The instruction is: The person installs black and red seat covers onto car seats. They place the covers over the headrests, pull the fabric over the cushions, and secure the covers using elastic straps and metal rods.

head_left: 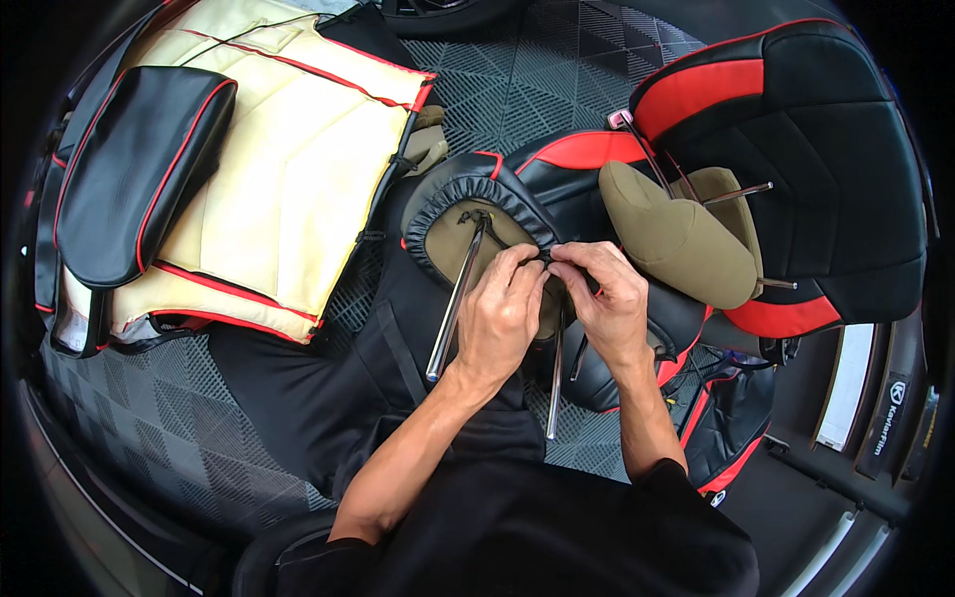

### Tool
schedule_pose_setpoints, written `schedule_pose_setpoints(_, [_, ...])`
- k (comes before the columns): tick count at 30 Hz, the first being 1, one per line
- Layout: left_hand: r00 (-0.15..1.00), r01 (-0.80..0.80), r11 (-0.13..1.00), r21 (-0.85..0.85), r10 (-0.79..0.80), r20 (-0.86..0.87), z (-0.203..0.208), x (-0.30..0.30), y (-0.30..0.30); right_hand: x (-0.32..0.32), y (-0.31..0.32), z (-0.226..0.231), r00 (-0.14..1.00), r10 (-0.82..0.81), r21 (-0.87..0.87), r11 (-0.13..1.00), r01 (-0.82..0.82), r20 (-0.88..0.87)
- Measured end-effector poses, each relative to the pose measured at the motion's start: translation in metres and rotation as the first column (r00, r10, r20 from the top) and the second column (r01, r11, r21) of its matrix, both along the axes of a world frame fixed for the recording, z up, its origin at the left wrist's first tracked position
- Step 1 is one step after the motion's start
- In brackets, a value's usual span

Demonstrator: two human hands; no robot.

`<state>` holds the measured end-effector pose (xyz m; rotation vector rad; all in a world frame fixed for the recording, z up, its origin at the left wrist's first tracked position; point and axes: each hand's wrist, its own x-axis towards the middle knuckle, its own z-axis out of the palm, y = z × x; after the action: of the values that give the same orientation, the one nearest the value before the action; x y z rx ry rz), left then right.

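A tan headrest (445,236) lies in front of me, partly inside a black cover (423,187) with red piping and a gathered elastic edge. Metal posts stick out of it, one post (460,300) to the left of my wrists and another post (555,388) below them. My left hand (502,318) is closed in a pinch at the cover's opening. Opposite it, my right hand (609,303) pinches too, fingertips almost meeting the left ones. Between them shows a thin black cord (545,256); its ends are hidden by my fingers.
At left lies a cream-backed seat cover (288,179) with a black padded headrest piece (139,174) on top. A black and red seat cover (816,189) fills the right, with bare tan headrests (676,239) and their posts against it. Grey patterned floor tiles (517,85) lie beneath.
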<state>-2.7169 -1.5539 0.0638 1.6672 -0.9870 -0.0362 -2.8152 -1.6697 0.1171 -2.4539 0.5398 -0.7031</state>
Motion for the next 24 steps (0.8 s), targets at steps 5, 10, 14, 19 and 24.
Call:
schedule_pose_setpoints(5, [0.973, 0.056, 0.996, 0.066, -0.040, -0.226, 0.007, -0.001, 0.000, -0.003, 0.006, -0.001, 0.999, -0.047, -0.023, 0.999, 0.048, 0.022])
schedule_pose_setpoints(10, [0.810, 0.192, 0.963, 0.190, -0.046, -0.584, 0.016, 0.003, 0.000, -0.008, 0.018, -0.001, 0.990, -0.142, -0.034, 0.989, 0.142, 0.003])
schedule_pose_setpoints(14, [0.585, 0.215, 0.977, 0.006, -0.124, -0.801, 0.017, 0.006, -0.001, -0.008, 0.025, -0.002, 0.973, -0.229, 0.128, 0.965, 0.227, -0.002])
schedule_pose_setpoints(19, [0.438, 0.194, 0.981, -0.007, -0.093, -0.894, 0.014, 0.006, -0.004, -0.007, 0.030, -0.004, 0.945, -0.328, 0.221, 0.922, 0.318, 0.008])
schedule_pose_setpoints(24, [0.427, 0.205, 0.979, 0.001, -0.088, -0.900, 0.012, 0.012, -0.005, -0.009, 0.032, -0.002, 0.961, -0.275, 0.054, 0.959, 0.277, -0.043])
